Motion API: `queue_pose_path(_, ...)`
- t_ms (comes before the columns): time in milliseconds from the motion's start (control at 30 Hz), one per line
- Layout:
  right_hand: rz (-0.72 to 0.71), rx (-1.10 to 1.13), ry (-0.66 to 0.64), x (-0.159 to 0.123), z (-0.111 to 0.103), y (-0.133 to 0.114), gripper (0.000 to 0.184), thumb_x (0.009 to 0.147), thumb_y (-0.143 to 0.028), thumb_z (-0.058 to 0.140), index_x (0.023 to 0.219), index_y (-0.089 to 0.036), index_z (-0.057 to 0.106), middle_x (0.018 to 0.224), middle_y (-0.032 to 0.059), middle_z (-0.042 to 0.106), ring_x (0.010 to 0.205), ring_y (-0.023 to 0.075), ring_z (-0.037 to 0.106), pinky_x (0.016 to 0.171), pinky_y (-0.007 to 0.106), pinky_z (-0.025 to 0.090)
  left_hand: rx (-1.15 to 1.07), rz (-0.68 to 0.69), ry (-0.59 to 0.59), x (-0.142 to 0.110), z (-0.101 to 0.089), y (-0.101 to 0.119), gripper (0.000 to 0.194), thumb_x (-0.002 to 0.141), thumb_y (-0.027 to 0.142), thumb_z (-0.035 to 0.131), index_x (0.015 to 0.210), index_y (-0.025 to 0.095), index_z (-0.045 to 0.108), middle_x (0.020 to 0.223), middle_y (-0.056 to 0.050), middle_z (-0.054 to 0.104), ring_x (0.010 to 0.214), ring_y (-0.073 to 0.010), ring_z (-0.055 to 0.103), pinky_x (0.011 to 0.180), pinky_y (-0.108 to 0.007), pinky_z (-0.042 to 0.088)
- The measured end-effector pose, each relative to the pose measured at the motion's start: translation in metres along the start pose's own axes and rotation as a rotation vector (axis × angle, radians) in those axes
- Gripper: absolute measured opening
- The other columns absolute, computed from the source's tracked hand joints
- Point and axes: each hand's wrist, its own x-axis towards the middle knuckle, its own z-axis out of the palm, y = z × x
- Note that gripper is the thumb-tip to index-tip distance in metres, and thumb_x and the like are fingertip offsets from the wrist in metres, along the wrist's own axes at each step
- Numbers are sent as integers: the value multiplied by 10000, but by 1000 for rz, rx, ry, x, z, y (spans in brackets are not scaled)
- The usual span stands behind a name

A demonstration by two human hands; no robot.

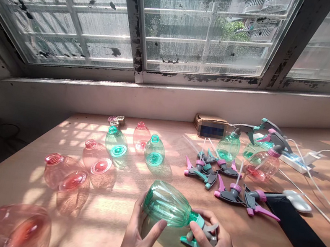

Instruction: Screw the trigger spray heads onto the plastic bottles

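A clear green spray bottle (pixel 168 204) lies sideways in the air above the table, its base to the left. My left hand (pixel 142 236) is wrapped round the body near the base, thumb on the near side. At the neck, my right hand (pixel 211 240) grips the grey and teal trigger sprayer head (pixel 203 232), with thumb and fingers about the teal collar. The sprayer's teal trigger points down toward me. Whether the collar is fully screwed on I cannot tell.
Open pink bottles (pixel 65 174) and green bottles (pixel 155 151) stand to the left and middle. Loose sprayer heads (pixel 232 191) lie right of centre, before assembled spray bottles (pixel 229 145). A black phone (pixel 302 233), white earphone case (pixel 298 201), power strip (pixel 294 160) and cables lie right.
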Motion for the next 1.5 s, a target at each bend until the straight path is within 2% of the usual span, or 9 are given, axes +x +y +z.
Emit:
queue_pose_path(167,-6,23,36,-1,4,-6,501,879,-614,759,1134,-190,679,737,23,795,745,250,783,737,340,650,18,10,9,0,0,-1,797,882,466,839,1576,358,464,1622,-88,574,1543,-379,476,1315,-583,300)
queue_pose_path(300,-14,45,75,-5,8,-13,481,854,-596,775,1094,-186,697,695,9,776,702,238,768,702,329,642,8,10,19,0,2,0,853,875,472,848,1605,326,432,1631,-127,558,1557,-387,451,1322,-614,275)
queue_pose_path(500,-13,68,129,-8,14,-20,481,831,-589,784,1071,-179,706,657,-1,761,674,234,760,677,330,635,28,5,30,0,2,-1,871,865,500,846,1611,341,426,1650,-109,539,1570,-387,431,1320,-587,296)
queue_pose_path(600,-24,78,135,-9,14,-21,487,827,-602,790,1061,-183,709,652,-1,757,664,234,755,672,337,635,18,2,24,0,2,-1,871,875,489,841,1617,337,411,1653,-115,533,1570,-385,429,1327,-609,264)
queue_pose_path(800,-29,96,136,-8,14,-21,499,817,-625,805,1043,-189,720,651,0,754,657,237,750,668,344,641,20,19,38,0,3,-2,887,851,486,859,1617,336,437,1600,-119,587,1532,-407,479,1315,-610,296)
queue_pose_path(1067,-35,110,108,-6,12,-16,496,846,-613,804,1077,-184,711,674,0,751,665,228,751,670,330,639,38,21,11,0,0,-2,812,896,458,822,1613,391,448,1542,-74,646,1517,-376,511,1305,-584,316)
queue_pose_path(1200,-22,79,42,-3,6,-8,504,885,-609,778,1131,-179,687,699,12,762,705,241,768,720,349,644,56,22,-2,0,0,0,811,913,466,811,1620,374,424,1575,-98,614,1541,-379,478,1308,-624,286)
queue_pose_path(1300,-15,64,2,-2,3,-5,517,893,-617,771,1152,-179,681,718,23,774,731,253,776,740,358,645,47,17,3,0,1,0,818,904,479,814,1617,366,430,1588,-93,605,1552,-384,461,1317,-603,287)
queue_pose_path(1500,-30,94,107,-6,10,-12,523,846,-639,795,1097,-188,718,669,3,754,672,237,760,680,329,636,28,26,12,0,2,-2,859,905,487,817,1641,344,397,1615,-117,578,1569,-384,434,1336,-626,242)
